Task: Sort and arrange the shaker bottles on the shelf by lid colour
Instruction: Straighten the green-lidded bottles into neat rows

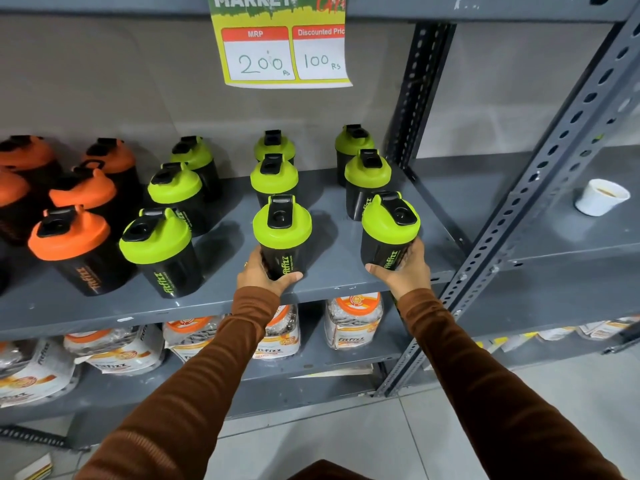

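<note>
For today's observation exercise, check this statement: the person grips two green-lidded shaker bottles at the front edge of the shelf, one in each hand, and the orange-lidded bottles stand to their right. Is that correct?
Not quite. The orange-lidded bottles stand to the left, not the right. The rest holds: in the head view the left hand and right hand each grip a green-lidded bottle at the shelf front edge.
</note>
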Action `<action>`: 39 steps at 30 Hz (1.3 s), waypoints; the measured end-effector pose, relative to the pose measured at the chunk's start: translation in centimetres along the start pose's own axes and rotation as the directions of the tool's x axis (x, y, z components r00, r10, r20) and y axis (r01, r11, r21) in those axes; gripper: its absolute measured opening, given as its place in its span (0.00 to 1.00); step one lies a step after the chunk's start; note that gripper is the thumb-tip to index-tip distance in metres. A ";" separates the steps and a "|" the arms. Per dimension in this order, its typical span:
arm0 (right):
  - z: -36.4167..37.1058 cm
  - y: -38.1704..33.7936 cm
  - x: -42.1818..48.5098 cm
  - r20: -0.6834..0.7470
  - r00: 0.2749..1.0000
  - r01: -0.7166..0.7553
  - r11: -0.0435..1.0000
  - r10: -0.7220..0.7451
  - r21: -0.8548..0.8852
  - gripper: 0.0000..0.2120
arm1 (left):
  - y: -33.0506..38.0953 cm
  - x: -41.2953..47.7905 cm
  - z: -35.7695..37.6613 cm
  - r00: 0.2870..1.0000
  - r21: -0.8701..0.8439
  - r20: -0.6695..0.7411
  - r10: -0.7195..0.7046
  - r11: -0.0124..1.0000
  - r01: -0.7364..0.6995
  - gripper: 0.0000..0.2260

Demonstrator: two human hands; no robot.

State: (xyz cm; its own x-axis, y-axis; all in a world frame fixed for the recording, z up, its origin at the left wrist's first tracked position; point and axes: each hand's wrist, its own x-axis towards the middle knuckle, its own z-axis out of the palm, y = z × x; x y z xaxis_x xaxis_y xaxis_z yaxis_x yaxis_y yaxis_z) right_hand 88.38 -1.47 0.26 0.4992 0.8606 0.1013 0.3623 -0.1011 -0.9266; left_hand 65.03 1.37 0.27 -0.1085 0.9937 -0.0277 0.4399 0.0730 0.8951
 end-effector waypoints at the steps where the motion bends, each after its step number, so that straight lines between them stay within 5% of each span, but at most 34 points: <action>1: 0.0 0.0 -0.1 -0.005 1.000 0.004 1.000 -0.004 0.000 0.41 | 0.0 0.0 0.0 1.000 0.007 0.005 0.004 1.000 -0.004 0.35; 28: 0.0 0.4 0.0 -0.018 1.000 -0.017 0.996 0.018 0.087 0.37 | -0.8 0.2 -0.3 0.994 -0.043 0.070 0.084 0.996 -0.082 0.31; 33: -0.1 -0.2 -0.3 -0.016 1.000 0.011 0.996 -0.010 0.091 0.42 | -1.1 0.5 -0.3 0.993 -0.028 0.069 0.097 0.995 -0.095 0.31; 39: 1.4 -1.2 -3.9 -0.289 0.938 0.174 0.981 -0.192 -0.086 0.51 | -1.5 0.7 -0.2 0.988 0.001 0.048 0.146 0.989 -0.146 0.33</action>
State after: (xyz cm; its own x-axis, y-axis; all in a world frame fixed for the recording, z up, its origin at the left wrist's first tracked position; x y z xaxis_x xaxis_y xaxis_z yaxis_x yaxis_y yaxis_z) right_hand 84.87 -3.94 0.48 0.6262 0.6822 0.3775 0.5098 0.0081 -0.8603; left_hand 64.13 1.92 -1.03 -0.0005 0.9966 0.0824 0.4521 -0.0733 0.8890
